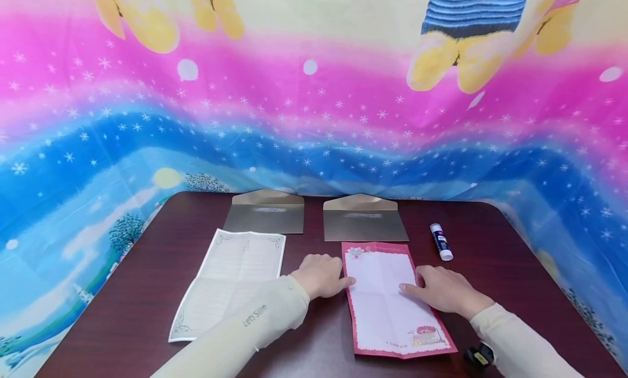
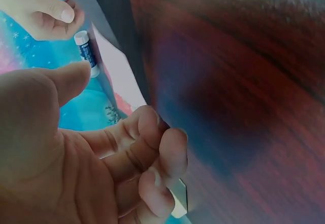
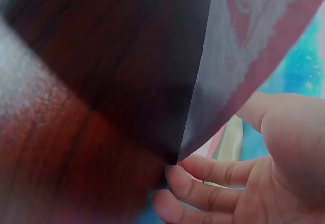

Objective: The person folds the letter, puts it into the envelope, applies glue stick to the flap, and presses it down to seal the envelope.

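Observation:
A sheet of letter paper with a red border, crossed by fold creases, is held before me over the table. At its left edge my left hand pinches it, thumb on the printed face and fingers curled at the edge. My right hand grips the right edge likewise, thumb on top. The right wrist view shows the raised paper between thumb and fingers, its underside over the wood. Left of my left hand lies a cream lined sheet with an ornate border, partly hidden by my forearm.
Two grey-brown envelopes with raised flaps lie along the back of the dark table. A glue stick lies at the back right. Behind the table hangs a colourful printed cloth.

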Motion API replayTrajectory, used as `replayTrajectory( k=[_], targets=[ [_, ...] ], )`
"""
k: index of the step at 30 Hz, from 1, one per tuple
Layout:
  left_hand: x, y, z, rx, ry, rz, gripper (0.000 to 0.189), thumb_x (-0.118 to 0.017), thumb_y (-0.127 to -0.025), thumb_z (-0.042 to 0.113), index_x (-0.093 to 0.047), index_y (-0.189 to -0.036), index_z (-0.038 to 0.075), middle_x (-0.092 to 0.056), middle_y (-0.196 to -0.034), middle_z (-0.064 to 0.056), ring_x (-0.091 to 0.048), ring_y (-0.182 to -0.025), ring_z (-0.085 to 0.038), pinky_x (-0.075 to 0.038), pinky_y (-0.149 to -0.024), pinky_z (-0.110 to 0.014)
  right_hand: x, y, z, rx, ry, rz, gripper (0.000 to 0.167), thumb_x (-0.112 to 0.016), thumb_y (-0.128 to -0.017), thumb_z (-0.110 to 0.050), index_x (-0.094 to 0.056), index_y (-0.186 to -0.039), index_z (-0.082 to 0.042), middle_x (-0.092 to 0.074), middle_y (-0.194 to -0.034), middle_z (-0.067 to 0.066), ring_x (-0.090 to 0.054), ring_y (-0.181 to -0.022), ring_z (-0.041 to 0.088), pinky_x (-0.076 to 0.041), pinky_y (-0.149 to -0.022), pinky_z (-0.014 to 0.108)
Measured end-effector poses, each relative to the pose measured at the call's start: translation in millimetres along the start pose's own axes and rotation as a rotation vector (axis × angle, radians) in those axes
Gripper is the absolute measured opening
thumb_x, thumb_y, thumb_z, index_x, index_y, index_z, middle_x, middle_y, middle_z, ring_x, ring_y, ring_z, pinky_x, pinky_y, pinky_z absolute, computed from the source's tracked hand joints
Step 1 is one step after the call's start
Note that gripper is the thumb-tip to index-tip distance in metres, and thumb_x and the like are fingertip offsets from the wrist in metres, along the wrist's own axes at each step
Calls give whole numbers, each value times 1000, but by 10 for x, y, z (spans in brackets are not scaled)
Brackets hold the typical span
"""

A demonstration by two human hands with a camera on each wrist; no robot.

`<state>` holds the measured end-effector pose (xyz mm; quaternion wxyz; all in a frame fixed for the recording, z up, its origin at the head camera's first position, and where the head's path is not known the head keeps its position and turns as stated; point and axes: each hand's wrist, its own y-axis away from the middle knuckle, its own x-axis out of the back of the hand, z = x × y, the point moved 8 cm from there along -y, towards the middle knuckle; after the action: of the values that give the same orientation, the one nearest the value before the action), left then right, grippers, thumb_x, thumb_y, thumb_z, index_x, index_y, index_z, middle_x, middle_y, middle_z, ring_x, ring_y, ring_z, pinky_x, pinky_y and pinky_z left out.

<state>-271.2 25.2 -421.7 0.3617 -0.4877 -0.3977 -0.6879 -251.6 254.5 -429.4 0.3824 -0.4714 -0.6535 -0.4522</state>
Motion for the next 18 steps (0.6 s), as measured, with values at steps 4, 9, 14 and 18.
replayTrajectory(
  k=[4,9,14,18],
  targets=[
    [-54,-25,19,12,4,-16,45,-63,-93,57,-70,-88,13,-56,-62,-1,-54,-59,-15,-43,-60,-31,-22,7,18,-9,-24,-10,44,-73,-85,-55,-58,-77,-14,-50,-61,1,-46,-56,15,-33,-53,29],
    [-102,-53,28,29,-9,-29,48,-62,-92,61,-69,-83,14,-57,-63,-1,-54,-62,-15,-43,-62,-32,-35,-1,42,-25,-42,-11,44,-77,-83,-52,-58,-77,-13,-51,-62,1,-47,-56,16,-34,-53,28],
    [-121,-78,33,35,-8,-23,50,-63,-91,62,-70,-87,13,-57,-65,-1,-55,-64,-14,-44,-62,-32,-29,-15,75,-48,-45,-14,46,-79,-81,-52,-60,-81,-10,-53,-64,3,-48,-58,17,-36,-55,29],
    [-114,-97,60,29,5,0,48,-65,-91,60,-72,-95,13,-57,-65,0,-54,-63,-14,-44,-62,-31,-22,-14,80,-62,-47,-10,46,-80,-80,-51,-61,-80,-9,-53,-63,3,-48,-57,17,-37,-55,30]
  ],
)
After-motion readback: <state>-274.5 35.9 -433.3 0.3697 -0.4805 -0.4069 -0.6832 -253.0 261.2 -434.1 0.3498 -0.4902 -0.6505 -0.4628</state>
